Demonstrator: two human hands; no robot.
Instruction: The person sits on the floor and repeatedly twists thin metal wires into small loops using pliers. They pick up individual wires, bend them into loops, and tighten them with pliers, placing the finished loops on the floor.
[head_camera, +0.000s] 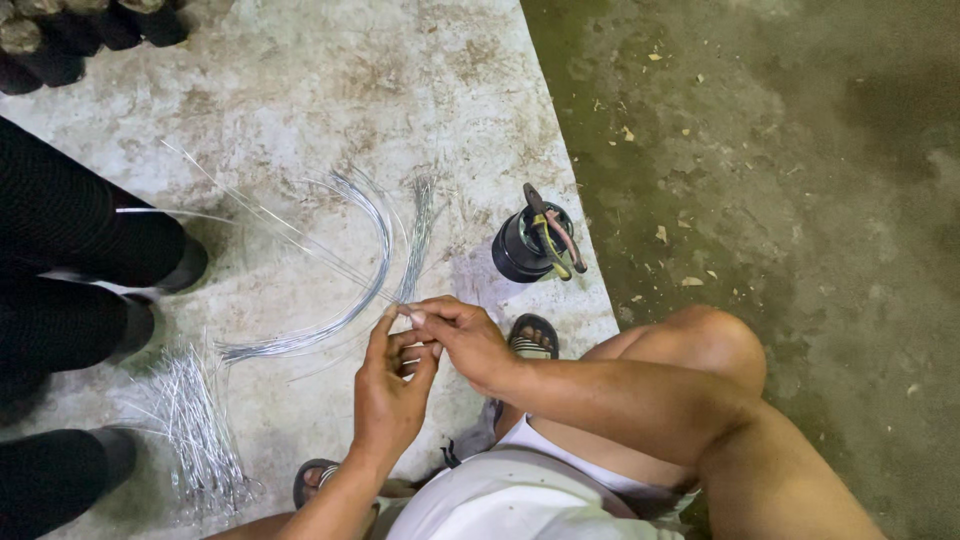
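- Because only the very ends of the wires (385, 262) are pinched between the two hands, a slip is the likeliest trouble seen from the head view: the long curved bundle looks springy, and a loosened pinch could let it whip away across the concrete floor (300, 90).
- A second risk is judged to lie in the sharp cut ends, which sit right at the fingertips (417, 317) and could prick them if the strands are pushed rather than drawn.
- A third risk is tangling, since loose single strands fan out from the bundle toward the dark-clad legs (80, 250) of another person close on the left.
- The left hand (392, 385) is raised from below, its fingers closed together on the wire ends, thumb against forefinger.
- The right hand (462, 335) is laid over from the right, its fingers likewise clamped on the same ends, so that both hands meet at one spot.
- From that spot the wires run up and away, arching left and down to the floor, with a straighter bunch rising beside the arc.
- A heap of short cut wire pieces (195, 430) lies well apart at lower left.
- Pliers (552, 232) rest on a black cup (520, 250) near the right hand, not touched.
- A sandalled foot (532, 337) is just beside the right wrist.
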